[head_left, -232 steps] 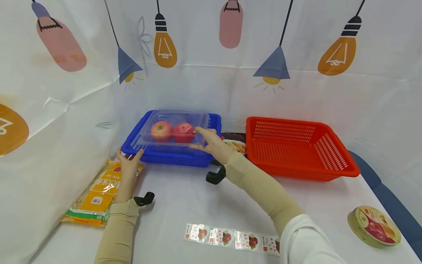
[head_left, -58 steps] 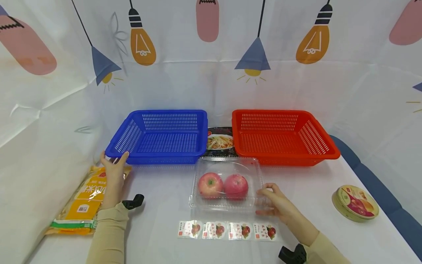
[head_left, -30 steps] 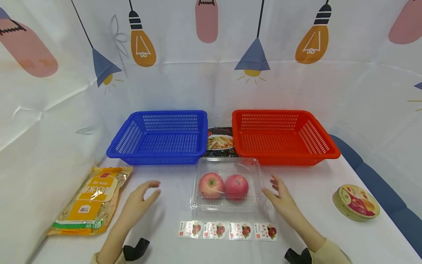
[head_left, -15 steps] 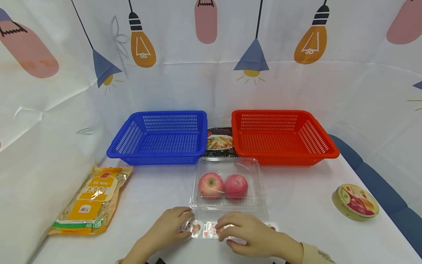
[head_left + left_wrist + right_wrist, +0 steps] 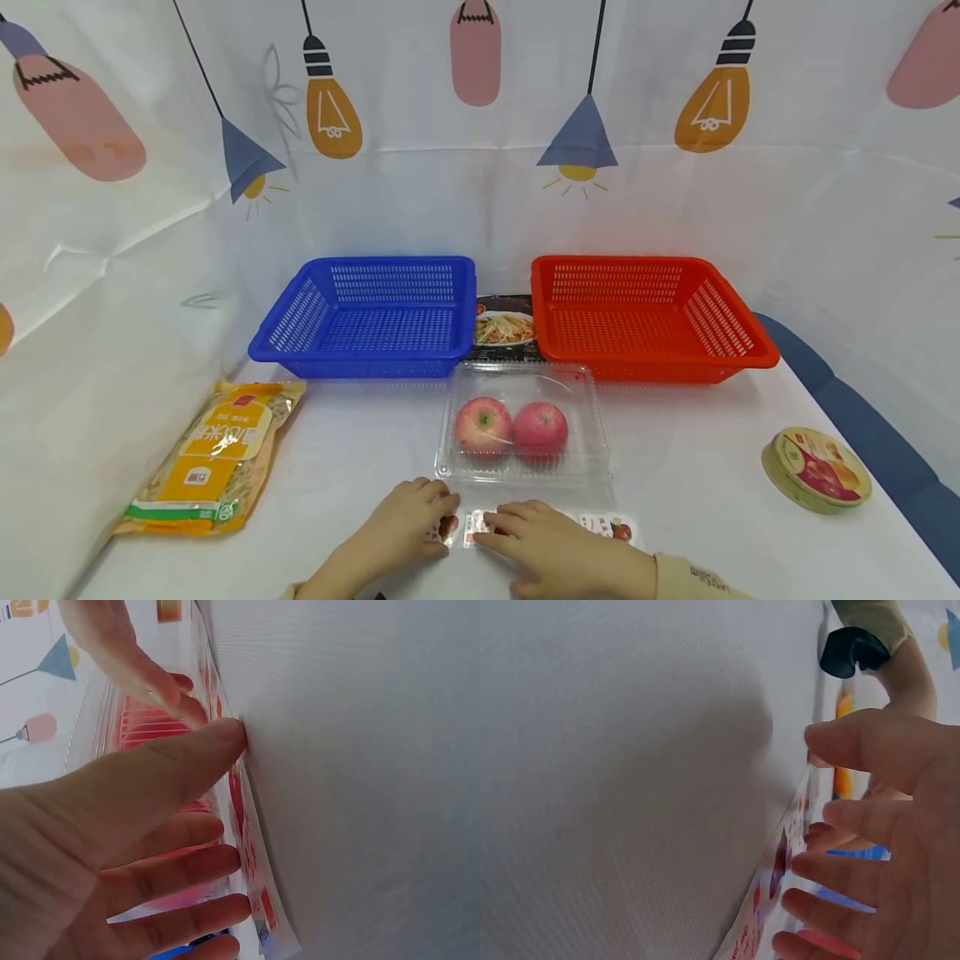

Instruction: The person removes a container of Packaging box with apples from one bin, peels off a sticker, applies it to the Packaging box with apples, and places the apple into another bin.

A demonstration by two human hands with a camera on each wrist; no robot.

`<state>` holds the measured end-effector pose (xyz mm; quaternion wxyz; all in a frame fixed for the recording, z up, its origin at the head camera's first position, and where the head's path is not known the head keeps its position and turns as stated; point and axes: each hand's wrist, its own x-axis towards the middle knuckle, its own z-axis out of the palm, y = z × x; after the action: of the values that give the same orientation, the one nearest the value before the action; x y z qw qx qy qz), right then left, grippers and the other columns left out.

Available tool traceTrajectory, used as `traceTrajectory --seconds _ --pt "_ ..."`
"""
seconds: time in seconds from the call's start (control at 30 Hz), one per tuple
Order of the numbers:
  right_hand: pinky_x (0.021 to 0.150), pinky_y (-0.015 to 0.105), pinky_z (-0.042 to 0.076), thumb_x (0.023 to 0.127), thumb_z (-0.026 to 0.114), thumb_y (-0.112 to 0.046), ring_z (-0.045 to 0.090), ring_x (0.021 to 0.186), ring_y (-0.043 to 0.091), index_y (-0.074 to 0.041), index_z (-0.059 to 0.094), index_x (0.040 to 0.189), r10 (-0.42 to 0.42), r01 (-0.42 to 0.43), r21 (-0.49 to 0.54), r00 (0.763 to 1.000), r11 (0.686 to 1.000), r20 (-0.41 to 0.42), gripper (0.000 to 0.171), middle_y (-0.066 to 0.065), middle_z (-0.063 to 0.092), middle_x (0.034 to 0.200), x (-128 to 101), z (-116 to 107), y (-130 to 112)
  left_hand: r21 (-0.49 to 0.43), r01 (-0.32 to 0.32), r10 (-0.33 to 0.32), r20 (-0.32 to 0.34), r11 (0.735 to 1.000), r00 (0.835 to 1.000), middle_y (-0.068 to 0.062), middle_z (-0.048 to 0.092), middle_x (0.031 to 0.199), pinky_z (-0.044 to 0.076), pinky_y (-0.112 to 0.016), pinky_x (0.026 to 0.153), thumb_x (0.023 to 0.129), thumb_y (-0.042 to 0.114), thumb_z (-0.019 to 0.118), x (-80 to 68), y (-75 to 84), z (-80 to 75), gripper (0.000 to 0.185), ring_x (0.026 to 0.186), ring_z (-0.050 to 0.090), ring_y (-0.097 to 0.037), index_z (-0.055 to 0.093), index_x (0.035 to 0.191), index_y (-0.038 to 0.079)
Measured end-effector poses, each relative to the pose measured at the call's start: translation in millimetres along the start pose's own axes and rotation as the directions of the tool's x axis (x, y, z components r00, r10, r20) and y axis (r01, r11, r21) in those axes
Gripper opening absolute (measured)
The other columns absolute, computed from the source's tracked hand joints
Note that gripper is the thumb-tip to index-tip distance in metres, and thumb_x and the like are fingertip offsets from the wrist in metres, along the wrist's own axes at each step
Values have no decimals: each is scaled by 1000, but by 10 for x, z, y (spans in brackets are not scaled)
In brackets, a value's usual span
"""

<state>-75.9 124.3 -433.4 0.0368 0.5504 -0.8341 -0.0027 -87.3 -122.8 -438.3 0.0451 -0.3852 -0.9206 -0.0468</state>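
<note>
A strip of apple labels (image 5: 607, 526) lies on the white table, partly hidden under both hands. My left hand (image 5: 405, 527) is at the strip's left end; in the left wrist view its thumb touches the labels (image 5: 251, 855) and its fingers are spread and fairly straight. My right hand (image 5: 558, 552) is over the strip's middle, fingers extended, their tips close to the labels (image 5: 774, 866) in the right wrist view. Just beyond the hands sits a clear plastic clamshell box (image 5: 525, 471) with two red apples (image 5: 483, 427) inside.
A blue basket (image 5: 375, 367) and a red basket (image 5: 652, 369) stand at the back, with a dark food package (image 5: 504, 329) between them. At left lies a yellow grain bag (image 5: 217, 458); at right, a round tin (image 5: 821, 468) near the table edge.
The box came from the blue basket to the table's middle. My left hand left that basket and my right hand left the box; both came to the label strip.
</note>
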Motion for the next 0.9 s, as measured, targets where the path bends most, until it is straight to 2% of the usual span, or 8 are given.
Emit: traceTrajectory --seconds 0.13,0.3,0.43,0.53,0.63,0.9 --pt "89 33 43 77 66 -44 51 113 16 -23 45 136 5 -5 -27 1000 1000 10 66 0 55 129 -4 34 2 3 -33 33 -17 999 999 6 56 86 44 -22 66 65 33 79 26 25 -9 37 76 50 -8 67 95 15" --pt "90 33 44 79 67 -43 51 115 16 -24 43 138 4 -5 27 998 1000 55 66 0 53 131 2 35 10 18 -41 42 -58 999 997 9 50 74 39 -17 55 66 22 80 44 38 9 22 64 45 -5 64 80 17" --pt "92 32 44 81 65 -42 51 114 15 -23 43 138 -6 0 73 997 997 82 64 -1 53 132 5 32 17 -14 -7 7 -27 1000 1000 12 43 69 36 -16 51 62 31 82 53 65 2 29 62 40 -3 57 71 19" --pt "91 31 44 81 65 -42 52 113 14 -23 43 138 -14 10 65 997 998 69 64 -1 54 131 3 33 15 -60 32 -30 30 998 999 13 41 71 36 -15 53 57 39 83 54 94 -8 36 63 37 -1 57 70 19" --pt "91 31 44 81 65 -42 52 113 14 -23 43 138 -19 14 62 998 998 67 64 -1 54 130 7 31 16 -76 56 -51 59 996 997 12 43 71 38 -15 54 57 37 84 58 108 -9 35 63 38 0 59 72 17" --pt "91 32 44 82 64 -41 51 114 15 -23 41 139 -16 9 101 997 995 72 64 -1 53 131 14 17 40 -78 89 -85 59 993 995 10 49 72 40 -17 53 59 35 84 99 125 -11 34 62 43 -2 63 76 14"
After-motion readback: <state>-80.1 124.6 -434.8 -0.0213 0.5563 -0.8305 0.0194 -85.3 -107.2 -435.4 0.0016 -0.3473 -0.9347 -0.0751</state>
